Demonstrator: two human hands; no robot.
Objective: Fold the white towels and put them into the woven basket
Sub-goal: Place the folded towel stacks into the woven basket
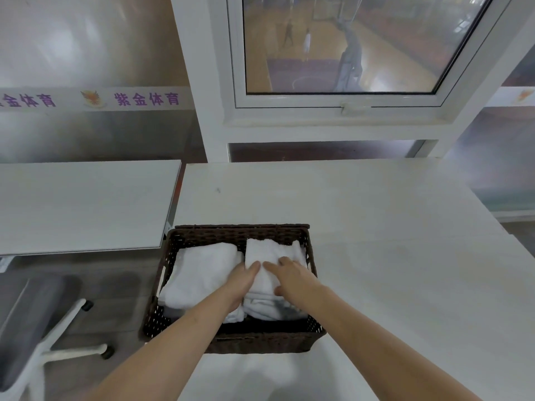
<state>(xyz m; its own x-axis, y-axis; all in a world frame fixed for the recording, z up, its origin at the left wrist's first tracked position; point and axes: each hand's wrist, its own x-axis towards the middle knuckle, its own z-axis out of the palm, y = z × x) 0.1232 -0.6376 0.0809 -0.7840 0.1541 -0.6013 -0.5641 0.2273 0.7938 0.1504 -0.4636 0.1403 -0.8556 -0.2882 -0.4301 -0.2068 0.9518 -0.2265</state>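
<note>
Down at six o'clock we see two bare forearms reaching forward over the near edge of the white table [390, 215] and into the woven basket [240, 231], a dark brown rectangular one sitting at the table's left side. The left hand [241, 280] lies flat, fingers straight and pressed together, resting along the seam between the two stacks. The right hand [289, 277] is spread over the right-hand folded towel [269, 250], fingers laid across its top, thumb tucked at the near edge; we cannot tell whether that thumb pinches the cloth or only touches it. The two hands' fingertips nearly meet over that towel.

Inside the basket, at about nine o'clock from the hands, there's the left-hand folded towel [202, 267], a flat white stack filling that half. More white cloth shows under the right stack, toward the basket's near wall.

Off at eight o'clock, a grey chair [31, 311] with a white frame stands on the floor. At ten o'clock we have a second white tabletop [86, 204], apart from ours by a narrow gap. Up at twelve o'clock, a white-framed window [341, 44] looks onto a wooden sports court, and at eleven o'clock a banner [121, 99] with purple characters runs along the frosted wall.
</note>
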